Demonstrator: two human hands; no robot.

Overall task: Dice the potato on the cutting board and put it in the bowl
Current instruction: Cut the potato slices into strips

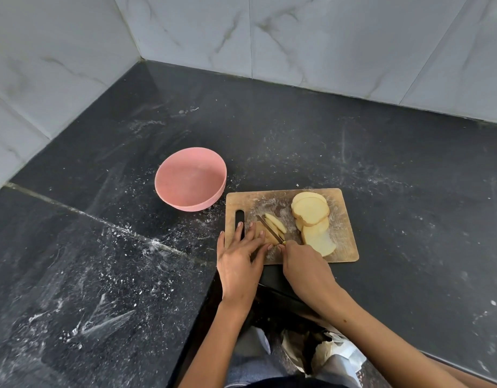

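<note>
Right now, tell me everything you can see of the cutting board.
The cutting board is a rectangular slab that looks like worn wood, pale brown with white smears and rounded corners. A dark slot handle is cut into its left end. It lies flat on the dark counter, right of the pink bowl. Round potato slices overlap on its right half; thinner strips lie by the knife. The left hand presses on its near left part.

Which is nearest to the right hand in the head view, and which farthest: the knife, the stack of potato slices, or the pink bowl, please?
1. knife, held in the right hand.
2. stack of potato slices, just beyond, on the board's right side.
3. pink bowl, off the board to the far left.
</note>
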